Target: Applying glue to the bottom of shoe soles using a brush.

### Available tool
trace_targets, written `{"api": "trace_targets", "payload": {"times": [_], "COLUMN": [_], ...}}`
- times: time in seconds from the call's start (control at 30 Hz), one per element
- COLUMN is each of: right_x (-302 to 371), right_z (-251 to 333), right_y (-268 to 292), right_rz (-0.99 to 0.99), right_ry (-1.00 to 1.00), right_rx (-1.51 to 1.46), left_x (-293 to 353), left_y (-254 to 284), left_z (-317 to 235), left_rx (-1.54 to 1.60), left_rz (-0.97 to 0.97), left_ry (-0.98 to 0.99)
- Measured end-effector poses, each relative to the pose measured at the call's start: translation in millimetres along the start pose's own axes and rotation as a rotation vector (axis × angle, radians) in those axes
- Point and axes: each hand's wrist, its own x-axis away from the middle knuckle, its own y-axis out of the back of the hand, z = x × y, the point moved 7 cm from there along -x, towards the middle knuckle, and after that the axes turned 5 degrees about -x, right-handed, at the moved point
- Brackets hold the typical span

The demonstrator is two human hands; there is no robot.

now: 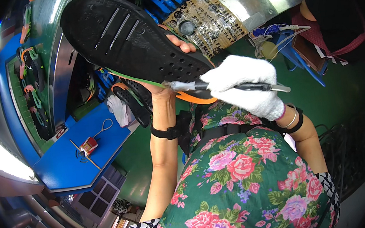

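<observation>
A large black sandal [118, 41], with slots at one end, small round holes at the other and green and orange edges, is held up before me. My bare left hand [180, 44] grips it from beneath; fingertips show over its right edge and the rest is mostly hidden. In a white knit glove, my right hand [245, 83] is closed around a slim black-handled tool [201, 85]. The tool's pale, blurred tip lies at the sandal's lower edge, near my left wrist. Whether it touches the edge, I cannot tell.
Left, a blue table [60, 165] bears a small red object [89, 146] and a wire loop. A white glove [118, 110] and black sandals [131, 103] are beside it. Farther left, sandals line a green conveyor [19, 103]. Taped cardboard [208, 21] covers metal ahead; a blue stool [302, 58] stands right.
</observation>
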Motion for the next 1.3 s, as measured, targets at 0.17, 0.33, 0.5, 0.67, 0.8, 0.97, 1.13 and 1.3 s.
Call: {"api": "trace_targets", "payload": {"times": [0.17,0.33,0.5,0.67,0.8,0.97,1.13,1.3], "right_x": [5,1,3,6,4,5,7,6], "right_z": [15,-1,9,2,6,8,11,13], "right_y": [-7,1,4,4,10,5,9,9], "right_rz": [0.103,0.017,0.052,0.070,0.040,0.088,0.087,0.081], "right_ry": [0.218,0.016,0.122,0.085,0.049,0.073,0.130,0.142], "right_rx": [0.242,-0.009,0.228,0.081,0.115,0.185,0.211,0.216], "left_x": [1,-2,-7,-9,-12,-12,-17,-19], "left_y": [9,3,-8,-4,-3,-7,-8,-11], "left_z": [1,-2,-9,-5,-9,-11,-14,-15], "left_rx": [0.022,0.041,-0.054,0.020,0.005,-0.034,-0.052,-0.086], "left_rz": [-0.006,-0.015,0.080,0.076,0.122,0.155,0.205,0.220], "left_ry": [-0.056,-0.073,-0.051,-0.052,-0.074,-0.090,-0.114,-0.118]}}
